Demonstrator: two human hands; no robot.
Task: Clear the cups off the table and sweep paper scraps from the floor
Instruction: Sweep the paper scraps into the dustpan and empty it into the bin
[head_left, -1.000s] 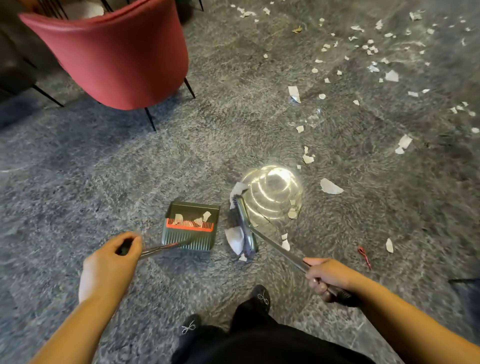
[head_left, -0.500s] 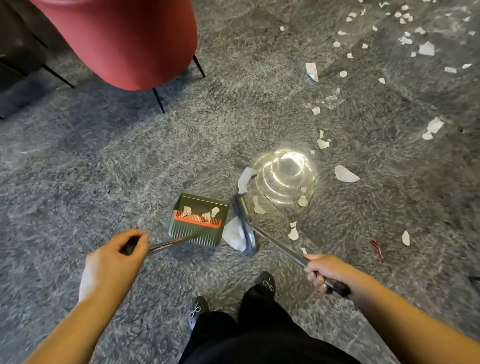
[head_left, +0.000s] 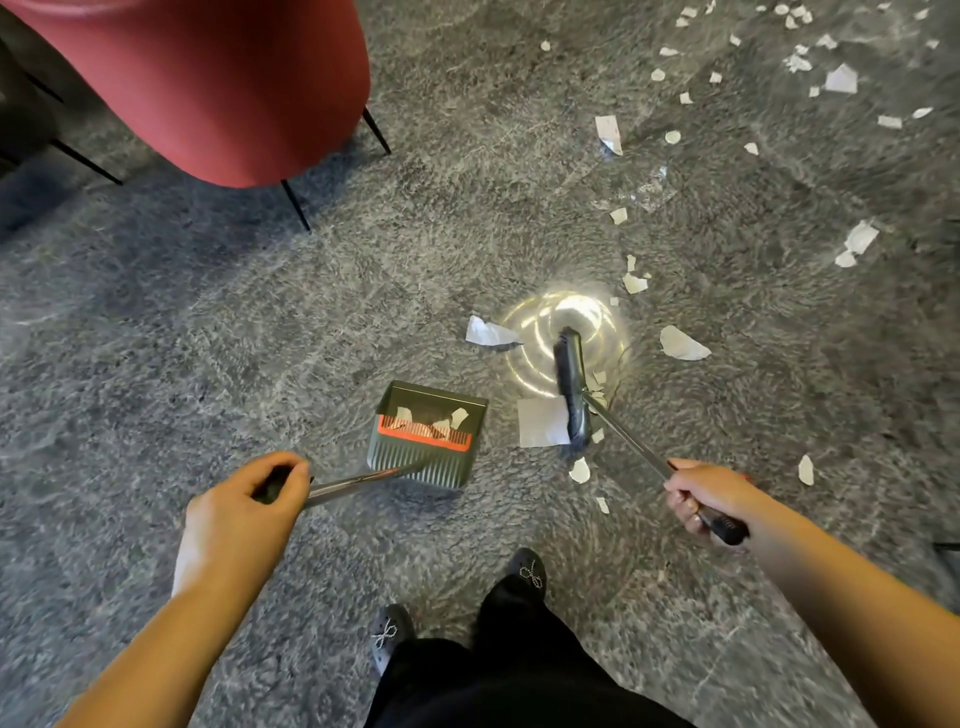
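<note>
Red chair (head_left: 208, 88): it stands at the far left on thin black legs. A wide swing of the dustpan handle could bump a leg.
Left hand (head_left: 244, 504): its fingers are curled tight round the end of the dustpan's long handle. If the hand tips, the pan could tilt.
Dustpan (head_left: 426, 434): it sits on the grey floor (head_left: 156, 364) with its mouth facing away from the person, not toward the broom. A few paper bits already lie inside. A push from the side may miss the mouth, and a tilt could spill the bits back out.
Big paper square (head_left: 543, 421): it lies flat, touching the brush, just right of the pan. It might slide under the brush or past the pan.
Broom (head_left: 571, 389): its head rests on the floor by a shiny spot. A hard flick could scatter light scraps.
Right hand (head_left: 706, 499): its fingers grip the broom handle.
Paper scraps (head_left: 680, 343): many more lie far off at the upper right, easy to miss.
Cups: none in view, and no desk either.
</note>
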